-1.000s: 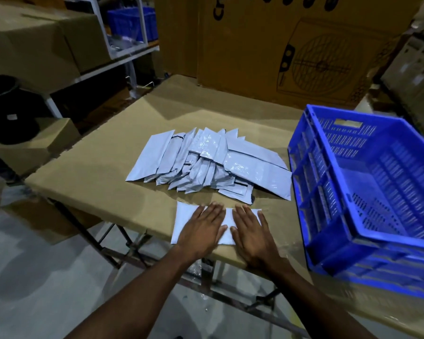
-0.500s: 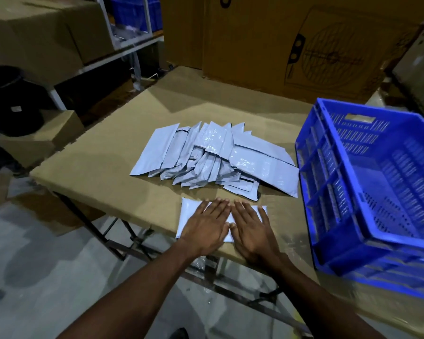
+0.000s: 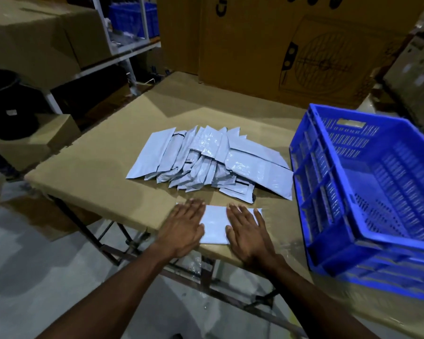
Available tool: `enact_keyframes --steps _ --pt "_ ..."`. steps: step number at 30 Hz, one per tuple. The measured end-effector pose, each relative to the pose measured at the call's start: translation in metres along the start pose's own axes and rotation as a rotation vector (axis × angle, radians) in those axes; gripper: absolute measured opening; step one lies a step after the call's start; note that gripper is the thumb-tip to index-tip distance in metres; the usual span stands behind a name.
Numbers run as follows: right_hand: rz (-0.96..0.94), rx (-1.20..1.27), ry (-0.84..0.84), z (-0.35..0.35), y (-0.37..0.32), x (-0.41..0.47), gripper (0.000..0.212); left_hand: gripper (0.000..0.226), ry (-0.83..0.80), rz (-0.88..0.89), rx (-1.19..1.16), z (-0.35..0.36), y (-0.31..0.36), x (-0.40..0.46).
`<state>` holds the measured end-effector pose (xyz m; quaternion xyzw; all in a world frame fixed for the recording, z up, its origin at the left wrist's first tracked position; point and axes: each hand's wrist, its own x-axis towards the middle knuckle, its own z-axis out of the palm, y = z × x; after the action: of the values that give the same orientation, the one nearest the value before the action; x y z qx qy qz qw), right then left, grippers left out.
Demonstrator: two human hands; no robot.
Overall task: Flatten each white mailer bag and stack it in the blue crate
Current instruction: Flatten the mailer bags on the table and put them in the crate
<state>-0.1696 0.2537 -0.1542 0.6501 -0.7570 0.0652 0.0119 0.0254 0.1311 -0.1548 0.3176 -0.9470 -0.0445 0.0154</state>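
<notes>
Head view: mailer bag (image 3: 216, 223) flat at table (image 3: 103, 172) near edge, long axis 9-to-3; left hand (image 3: 185, 227), right hand (image 3: 247, 231) pressing flat, fingers straight.

Head-worn view, downward over table (image 3: 103, 172)

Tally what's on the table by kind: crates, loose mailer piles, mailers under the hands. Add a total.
Blue crate: 1, nothing visible inside
Pile of white mailer bags: 1 pile; bags overlap too much to count singly
Mailer bag being pressed flat: 1, under the left hand and right hand
Total: 3
</notes>
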Motion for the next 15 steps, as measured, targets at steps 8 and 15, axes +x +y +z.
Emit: enact_keyframes --steps 8,15 --pt "-0.065 -0.050 -0.134 -0.016 -0.023 0.015 0.072 0.070 -0.010 -0.048 0.034 0.001 -0.006 -0.004" --pt "0.025 0.033 -0.102 -0.003 -0.002 0.006 0.076 0.077 -0.063 -0.049 0.025 -0.004 -0.005 -0.005"
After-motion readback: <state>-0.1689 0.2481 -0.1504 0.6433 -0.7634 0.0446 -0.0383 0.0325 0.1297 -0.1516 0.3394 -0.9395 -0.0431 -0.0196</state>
